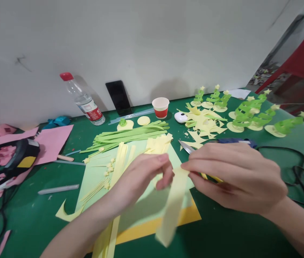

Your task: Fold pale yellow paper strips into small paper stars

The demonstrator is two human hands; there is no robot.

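My right hand [235, 175] pinches the upper end of a pale yellow paper strip [171, 211] between thumb and fingers. The strip hangs down, its lower end blurred. Close beside its top left edge is my left hand [152, 170], with fingers loosely curled and the thumb apart; whether a fingertip touches the strip is unclear. Scissors [186, 146] lie partly hidden under my right hand. Below my hands are a light green sheet [141, 208], long yellow strips [118, 165] and small folded paper stars [108, 170].
Green paper strips [130, 134], yellow scraps [205, 123] and a paper cup [160, 108] sit farther back. Green spirals topped with stars [248, 114] stand at right. A bottle [87, 105] and phone [118, 97] are by the wall. Pink paper [53, 143] lies left; a black cable [301, 175] runs right.
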